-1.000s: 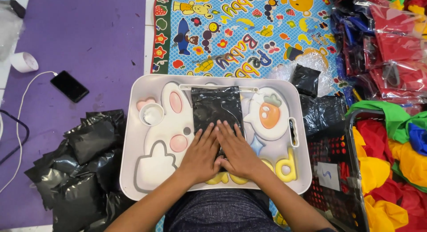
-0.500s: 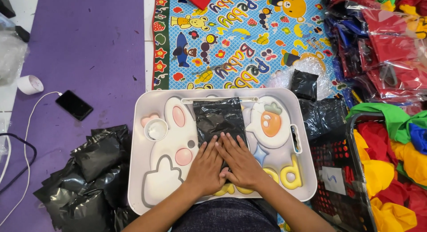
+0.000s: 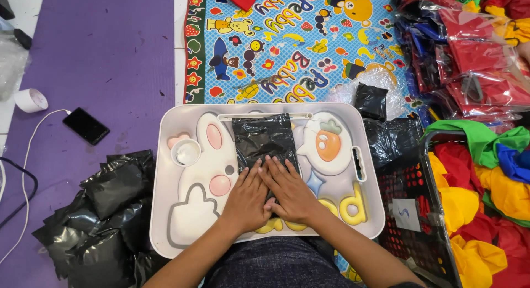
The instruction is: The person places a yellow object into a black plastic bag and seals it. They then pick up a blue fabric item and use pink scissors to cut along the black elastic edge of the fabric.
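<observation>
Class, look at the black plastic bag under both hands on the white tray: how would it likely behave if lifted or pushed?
The black plastic bag looks thin and wrinkled, so probably floppy and light. Its glossy film may slide on the smooth white tray. Pressed flat by the left hand and right hand, it seems unlikely to roll.

A glossy, crinkled black plastic bag (image 3: 264, 138) lies on a smooth, matt white plastic tray (image 3: 165, 210).
</observation>
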